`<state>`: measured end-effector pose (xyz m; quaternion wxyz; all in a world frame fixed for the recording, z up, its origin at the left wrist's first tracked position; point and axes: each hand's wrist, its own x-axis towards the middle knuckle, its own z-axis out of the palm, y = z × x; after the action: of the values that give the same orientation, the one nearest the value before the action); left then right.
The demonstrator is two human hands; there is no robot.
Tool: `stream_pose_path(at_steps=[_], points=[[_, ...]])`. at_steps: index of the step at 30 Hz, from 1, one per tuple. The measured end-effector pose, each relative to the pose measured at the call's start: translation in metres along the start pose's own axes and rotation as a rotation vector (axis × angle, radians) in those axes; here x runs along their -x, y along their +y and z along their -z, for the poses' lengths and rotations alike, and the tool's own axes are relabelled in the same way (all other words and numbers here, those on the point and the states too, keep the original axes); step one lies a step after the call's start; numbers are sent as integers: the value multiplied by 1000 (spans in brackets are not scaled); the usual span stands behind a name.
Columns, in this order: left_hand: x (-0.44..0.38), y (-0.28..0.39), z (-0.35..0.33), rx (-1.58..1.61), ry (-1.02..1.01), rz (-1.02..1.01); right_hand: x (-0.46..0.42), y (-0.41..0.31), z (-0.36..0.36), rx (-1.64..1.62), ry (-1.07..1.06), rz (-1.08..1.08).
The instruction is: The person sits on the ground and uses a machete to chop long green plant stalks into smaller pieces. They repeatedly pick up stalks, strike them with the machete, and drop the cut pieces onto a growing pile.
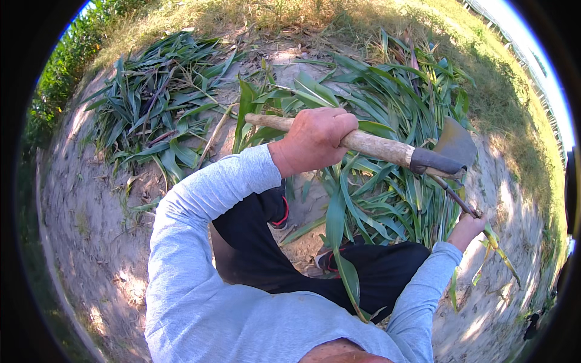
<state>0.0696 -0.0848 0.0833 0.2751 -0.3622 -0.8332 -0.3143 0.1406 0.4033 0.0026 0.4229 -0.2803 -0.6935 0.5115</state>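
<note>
My left hand (317,138) is closed around the wooden handle of a short hoe (379,147), held crosswise above the leaves. Its broad metal blade (456,143) and dark socket are at the right end. At the right, my right hand (468,230) grips a thin corn stalk (454,197). The stalk's upper part reaches the hoe's socket; whether they touch I cannot tell. Its yellowish lower end (504,258) hangs beyond my hand. Beneath the hoe lies a large heap of cut green corn plants (395,100). One long leaf (348,277) hangs across my lap.
Another pile of corn leaves (154,100) lies on the bare soil (91,218) at the left. My bent legs in dark trousers (268,249) are close below the heap. Dry grass (295,13) borders the soil ahead, and tall green plants (59,86) stand at the far left.
</note>
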Motion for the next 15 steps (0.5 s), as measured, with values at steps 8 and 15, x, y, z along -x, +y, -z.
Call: stream_pose_path(at_steps=[8,15], points=[[126,-171,73,-854,-700,711,-66,56,51,-395,236,-253],[209,-194,139,-832,-327,1204,-104,61,34,-1005,445,-596]])
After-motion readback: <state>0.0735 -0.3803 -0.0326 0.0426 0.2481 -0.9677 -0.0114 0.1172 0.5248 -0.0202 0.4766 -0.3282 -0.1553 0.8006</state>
